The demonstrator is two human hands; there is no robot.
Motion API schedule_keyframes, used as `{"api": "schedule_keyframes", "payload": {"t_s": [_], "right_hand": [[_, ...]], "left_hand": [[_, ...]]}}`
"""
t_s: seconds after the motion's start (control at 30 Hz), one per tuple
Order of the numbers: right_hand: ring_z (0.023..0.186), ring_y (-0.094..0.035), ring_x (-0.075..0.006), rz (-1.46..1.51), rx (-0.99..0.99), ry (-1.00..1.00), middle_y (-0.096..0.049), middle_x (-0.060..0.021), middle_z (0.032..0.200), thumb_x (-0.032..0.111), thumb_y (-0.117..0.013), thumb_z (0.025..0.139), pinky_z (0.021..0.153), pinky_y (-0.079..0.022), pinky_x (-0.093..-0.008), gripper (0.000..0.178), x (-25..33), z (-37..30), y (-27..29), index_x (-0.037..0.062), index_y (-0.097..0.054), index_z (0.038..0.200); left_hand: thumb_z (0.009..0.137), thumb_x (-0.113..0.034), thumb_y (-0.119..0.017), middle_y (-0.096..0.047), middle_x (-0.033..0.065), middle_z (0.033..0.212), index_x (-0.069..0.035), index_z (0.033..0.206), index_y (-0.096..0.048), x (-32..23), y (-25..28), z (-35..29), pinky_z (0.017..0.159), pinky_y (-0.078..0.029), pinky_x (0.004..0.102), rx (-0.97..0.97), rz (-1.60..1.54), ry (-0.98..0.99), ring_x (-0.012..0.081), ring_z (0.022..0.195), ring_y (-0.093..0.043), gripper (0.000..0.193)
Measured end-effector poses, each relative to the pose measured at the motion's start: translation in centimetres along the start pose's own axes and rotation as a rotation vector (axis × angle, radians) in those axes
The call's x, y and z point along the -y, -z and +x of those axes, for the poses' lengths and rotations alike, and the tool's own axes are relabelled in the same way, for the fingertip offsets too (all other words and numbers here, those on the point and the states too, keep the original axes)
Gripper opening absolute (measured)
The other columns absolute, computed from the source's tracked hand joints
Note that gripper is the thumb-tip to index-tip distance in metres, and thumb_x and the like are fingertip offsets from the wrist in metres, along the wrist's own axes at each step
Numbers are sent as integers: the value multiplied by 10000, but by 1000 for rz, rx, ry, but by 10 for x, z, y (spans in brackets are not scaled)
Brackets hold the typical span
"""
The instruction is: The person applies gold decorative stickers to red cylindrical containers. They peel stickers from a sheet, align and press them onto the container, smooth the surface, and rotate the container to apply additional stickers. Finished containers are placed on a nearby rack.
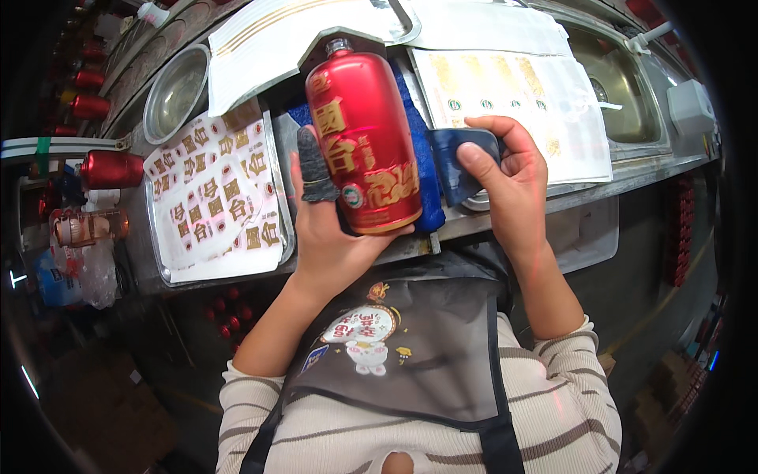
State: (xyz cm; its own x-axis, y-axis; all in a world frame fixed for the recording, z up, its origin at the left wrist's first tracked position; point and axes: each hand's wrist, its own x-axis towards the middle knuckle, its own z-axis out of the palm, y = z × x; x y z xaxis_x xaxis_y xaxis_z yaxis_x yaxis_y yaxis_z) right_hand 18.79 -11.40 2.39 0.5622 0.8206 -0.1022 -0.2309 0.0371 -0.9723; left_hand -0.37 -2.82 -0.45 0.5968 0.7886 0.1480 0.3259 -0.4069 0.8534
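Observation:
A glossy red bottle (371, 118) with gold decals leans at a slight tilt in front of me, its neck pointing away. My left hand (332, 245) is wrapped round its lower left side and base, and one finger wears a dark grey cover (316, 170). Just right of the bottle, my right hand (517, 174) pinches a dark blue flat scraper (454, 170) between thumb and fingers. The scraper's edge is close to the bottle's side; whether they touch I cannot tell. Beneath the bottle lies a blue cloth (429, 189).
On the left, a metal tray (289, 229) bears sheets of gold decals (213, 197). Behind it stands a steel bowl (175, 93). More decal sheets (489, 87) lie at the right, beside a sink (632, 103). Another red bottle (113, 170) lies at the far left.

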Motion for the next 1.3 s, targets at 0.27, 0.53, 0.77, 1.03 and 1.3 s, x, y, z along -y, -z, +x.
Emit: {"api": "schedule_keyframes", "payload": {"t_s": [0.27,0.53,0.77,1.03,1.3], "right_hand": [[730,-503,-38,-129,195,-135,-597,19,772,267,-728,902,635,-416,-211,265,-24,0,-11,40,-607,840],[733,-451,-30,-233,225,-85,-530,38,770,253,-713,919,646,-382,-205,252,-30,6,-14,73,-548,856],[831,-543,-53,198,22,-249,-614,-17,880,150,-647,902,742,-435,-208,145,-7,6,1,28,-627,980],[791,-645,-238,-761,230,724,-645,-136,919,-9,-732,788,758,-520,-320,310,10,-25,-60,-17,-606,1071],[772,-622,-150,-558,-88,236,-647,-79,882,64,-668,885,716,-498,-288,163,-16,-16,-17,7,-602,1023]], "left_hand": [[692,-321,-921,-338,207,1535,45,1472,-243,5,12,9,1160,-309,400,60,-658,139,302,1416,-375,1096],[827,-239,-814,-457,204,1435,62,1422,-323,0,8,13,1135,-336,378,10,-613,192,263,1339,-464,827],[642,-370,-916,-491,202,1386,41,1387,-396,28,18,-3,1192,-122,524,129,-134,64,287,1368,-438,997],[695,-271,-868,-538,178,1400,46,1423,-417,24,-4,-9,1158,-139,591,-181,137,-150,303,1303,-530,913],[672,-313,-889,-589,181,1339,64,1455,-374,31,-8,-10,1184,-76,605,-169,86,-213,304,1219,-592,1011]]}}
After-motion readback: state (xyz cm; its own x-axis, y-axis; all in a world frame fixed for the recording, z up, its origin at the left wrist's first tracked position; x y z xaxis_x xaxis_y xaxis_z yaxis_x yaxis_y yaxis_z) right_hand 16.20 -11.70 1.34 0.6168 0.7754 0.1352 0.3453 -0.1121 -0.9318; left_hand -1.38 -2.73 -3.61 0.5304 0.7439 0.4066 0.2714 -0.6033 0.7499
